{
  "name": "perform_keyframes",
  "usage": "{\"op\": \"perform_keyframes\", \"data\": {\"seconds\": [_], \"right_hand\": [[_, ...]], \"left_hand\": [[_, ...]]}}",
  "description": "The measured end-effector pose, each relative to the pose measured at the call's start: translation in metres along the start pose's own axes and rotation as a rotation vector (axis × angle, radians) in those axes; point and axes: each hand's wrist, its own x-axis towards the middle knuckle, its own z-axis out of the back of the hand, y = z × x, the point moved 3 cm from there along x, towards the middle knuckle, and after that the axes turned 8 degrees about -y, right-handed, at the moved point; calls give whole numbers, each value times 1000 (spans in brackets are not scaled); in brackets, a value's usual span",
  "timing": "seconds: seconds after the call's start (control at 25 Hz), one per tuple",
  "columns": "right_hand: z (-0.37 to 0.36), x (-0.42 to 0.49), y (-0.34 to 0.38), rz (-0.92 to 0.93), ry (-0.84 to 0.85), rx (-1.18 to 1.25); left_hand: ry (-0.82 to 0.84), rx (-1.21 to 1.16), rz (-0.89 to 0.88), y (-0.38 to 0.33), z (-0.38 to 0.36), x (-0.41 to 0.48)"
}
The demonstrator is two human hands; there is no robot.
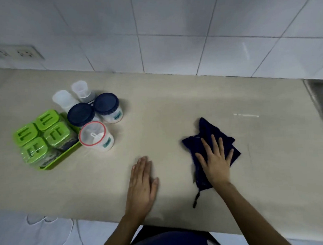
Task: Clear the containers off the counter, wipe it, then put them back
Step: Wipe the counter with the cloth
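- Worktop [156, 108]: beige surface, running from the tiled wall [172, 30] at the back to the front edge nearest the person
- Right hand [216, 159]: flat, palm down, fingers spread apart, pressing on the cloth; grips nothing
- Cloth [208, 137]: dark blue, crumpled, lying on the right half of the worktop, between mid-depth and the front edge; a thin loop trails from it toward the front edge
- Left hand [142, 183]: flat, palm down, fingers together, resting on bare worktop near the front edge, centre; holds nothing, apart from the cloth
- Green tray [65, 158]: at the left end of the worktop, carrying four square jars with green lids [42, 133], packed in a block
- Two jars with dark blue lids [94, 111]: side by side, just behind and right of the tray
- Jar with clear red-rimmed lid [94, 136]: upright, just right of the tray, a white scoop visible inside
- Two clear-lidded containers [72, 96]: behind the blue-lidded jars, toward the back edge
- Wall socket [15, 53]: on the tiles, above the left back corner
- Metal sink rim [317, 98]: at the right end
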Motion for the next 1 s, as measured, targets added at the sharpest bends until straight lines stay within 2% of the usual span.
{"op": "perform_keyframes", "data": {"seconds": [0.16,0.36,0.52,0.6,0.68,0.76,0.84,0.92,1.0], "right_hand": [[2,-33,-8,52,-43,25],[12,-81,-12,391,64,-15],[5,-52,35,528,153,31],[-2,-30,57,654,182,46],[-4,2,55,718,173,37],[-3,42,25,627,116,39],[4,65,-20,384,44,40],[16,64,-68,140,-5,46],[25,43,-88,39,-23,68]], "left_hand": [[-46,31,5,-7,-20,2],[-44,66,5,-6,-20,3],[-72,37,34,-3,-19,3],[-69,48,49,-2,-19,4],[-62,70,55,-2,-19,5],[-77,74,20,-1,-22,6],[-102,41,6,5,-26,6],[-115,23,-11,5,-25,5],[-122,14,-6,5,-23,6]]}}
